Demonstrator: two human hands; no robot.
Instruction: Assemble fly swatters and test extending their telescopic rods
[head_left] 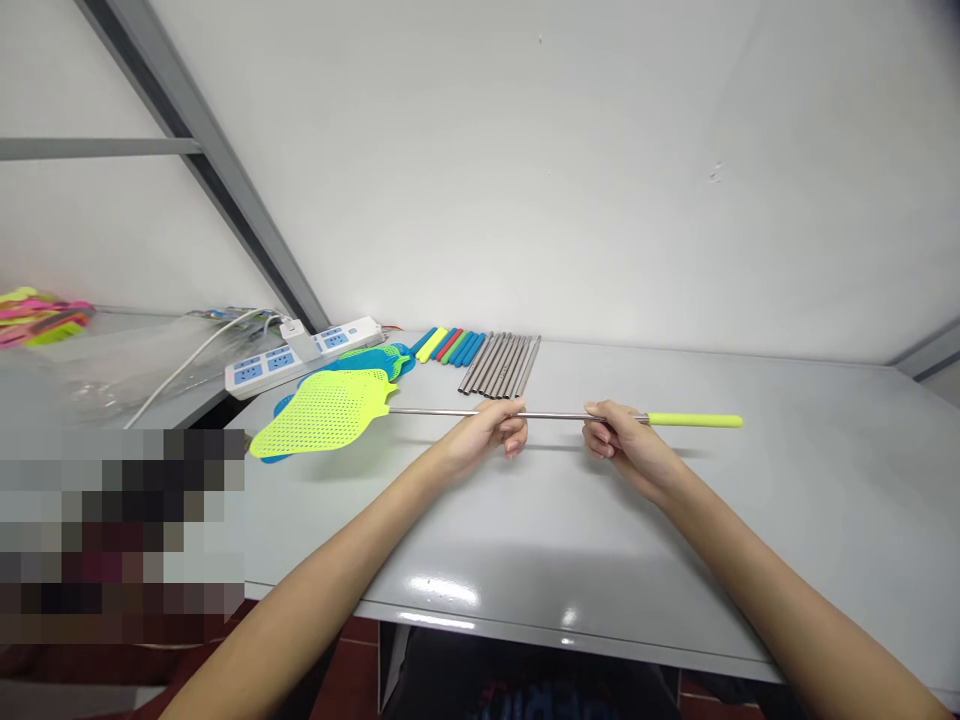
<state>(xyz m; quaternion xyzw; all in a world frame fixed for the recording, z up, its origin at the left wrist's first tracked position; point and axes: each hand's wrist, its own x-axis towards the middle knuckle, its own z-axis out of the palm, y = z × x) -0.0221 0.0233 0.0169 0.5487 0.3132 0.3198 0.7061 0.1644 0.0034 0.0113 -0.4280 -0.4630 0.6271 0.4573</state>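
A fly swatter (330,408) with a yellow-green perforated head, a thin metal rod and a yellow-green handle is held level above the grey table. My left hand (491,432) is closed around the rod, nearer the head. Closer to the handle, my right hand (621,440) grips the same rod. Blue and green swatter heads (401,358) lie on the table behind the yellow one, which partly covers them. Beyond my left hand lie several metal tubes (499,365) in a row. Left of these is a row of coloured handle grips (448,346) in blue, yellow, red and green.
A white power strip (304,355) with a plugged-in cable stands at the table's left end. Pink and yellow items (45,318) and clear plastic (150,355) lie on the neighbouring table. A wall rises behind the table (810,480). The lower left is pixelated.
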